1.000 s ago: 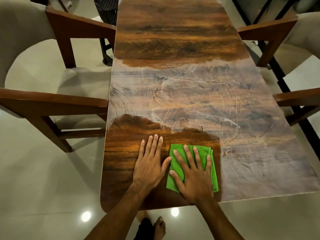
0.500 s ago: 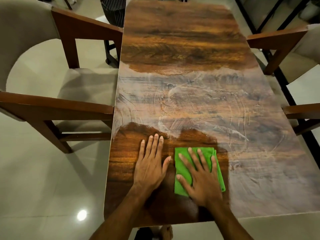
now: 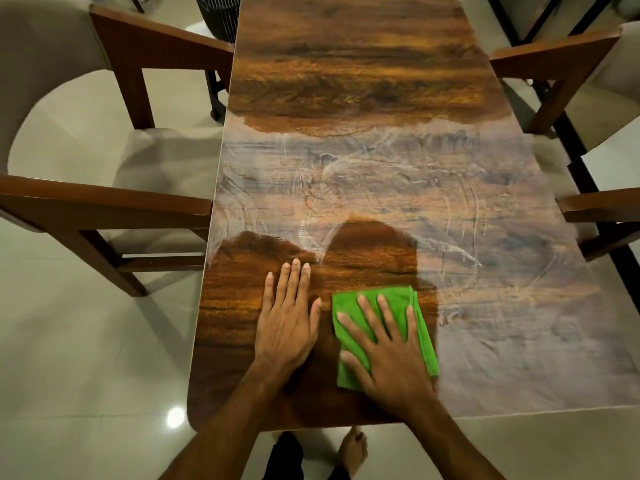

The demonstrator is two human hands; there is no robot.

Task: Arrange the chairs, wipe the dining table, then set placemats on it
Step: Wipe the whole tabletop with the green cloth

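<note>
Up goes the wiped patch since a second ago: a fresh rounded lobe of dark, clean wood now stands just above the cloth, and I see the right hand back below it.

Head view, working down the frame. The dining table [image 3: 346,81] runs up the middle, clean dark wood at the top, a broad hazy film [image 3: 415,174] across its centre and right side, clean again at lower left. The green cloth [image 3: 394,294] lies folded on the near part of the table, lower centre. My right hand [image 3: 388,362] lies flat on it, fingers straight and spread, pressing, not clenched. The left hand [image 3: 285,327] lies just beside it to the left, released, palm down on bare wood, fingers straight and together.

One chair [image 3: 156,50] sits at the left edge, its armrests touching or nearly touching the tabletop; another chair [image 3: 554,57] sits at the right. A bare foot [image 3: 353,452] shows on the floor at bottom centre.
</note>
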